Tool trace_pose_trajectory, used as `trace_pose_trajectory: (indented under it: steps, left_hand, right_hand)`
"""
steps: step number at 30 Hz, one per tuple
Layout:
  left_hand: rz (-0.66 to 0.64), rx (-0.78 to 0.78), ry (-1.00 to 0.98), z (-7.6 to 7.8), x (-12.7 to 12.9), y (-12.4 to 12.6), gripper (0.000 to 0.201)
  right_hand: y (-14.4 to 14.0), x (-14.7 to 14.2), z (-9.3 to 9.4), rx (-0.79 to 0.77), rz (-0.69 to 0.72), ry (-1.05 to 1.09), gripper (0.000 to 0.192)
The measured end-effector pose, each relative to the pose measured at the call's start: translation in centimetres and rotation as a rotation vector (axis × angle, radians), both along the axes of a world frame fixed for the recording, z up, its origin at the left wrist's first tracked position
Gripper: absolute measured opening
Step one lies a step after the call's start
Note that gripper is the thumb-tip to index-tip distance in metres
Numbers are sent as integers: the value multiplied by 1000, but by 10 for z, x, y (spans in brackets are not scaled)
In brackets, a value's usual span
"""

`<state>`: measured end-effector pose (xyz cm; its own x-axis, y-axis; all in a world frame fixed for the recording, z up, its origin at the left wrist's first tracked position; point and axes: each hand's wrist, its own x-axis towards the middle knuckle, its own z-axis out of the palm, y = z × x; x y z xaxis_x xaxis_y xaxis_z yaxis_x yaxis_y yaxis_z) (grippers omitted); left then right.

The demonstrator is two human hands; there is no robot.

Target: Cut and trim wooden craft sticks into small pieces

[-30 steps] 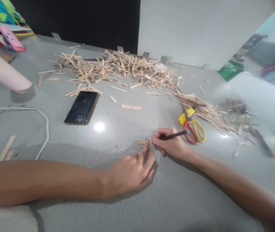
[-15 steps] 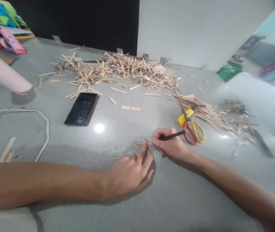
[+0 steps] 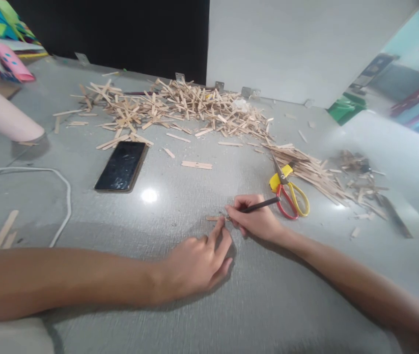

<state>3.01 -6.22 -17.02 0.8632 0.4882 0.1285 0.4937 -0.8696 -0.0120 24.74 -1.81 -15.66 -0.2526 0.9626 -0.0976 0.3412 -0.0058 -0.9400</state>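
Note:
My left hand (image 3: 200, 265) rests on the grey table, its index fingertip pressing on a small wooden craft stick (image 3: 212, 219). The other fingers are bent and apart from one another, with nothing gripped in them. A dark pencil (image 3: 264, 203) is pinched in my right hand (image 3: 255, 219), slanting up to the right. Its tip is hidden behind the fingers, close to the right end of the stick. Just right of that hand lie scissors (image 3: 286, 194) with one red and one yellow handle, over a yellow piece (image 3: 274, 183).
Loose craft sticks (image 3: 190, 105) form a heap at the back, and more sticks (image 3: 316, 172) lie stacked to the right. A phone (image 3: 121, 167) and a white cable (image 3: 69, 196) are on the left. Paired sticks (image 3: 197, 164) lie ahead of my hands.
My right hand has shifted slightly left along the stick, bringing its fingers nearer the left index finger. The whole view has moved a little. The left hand still presses the stick.

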Motion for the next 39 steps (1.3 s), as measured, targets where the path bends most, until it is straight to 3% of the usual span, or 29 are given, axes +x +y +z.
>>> trace_pose_trajectory:
  steps: [39]
  left_hand:
    - [15,43,32,5,0,-1,53]
  right_hand:
    - [-2,1,4,46,4,-81,43]
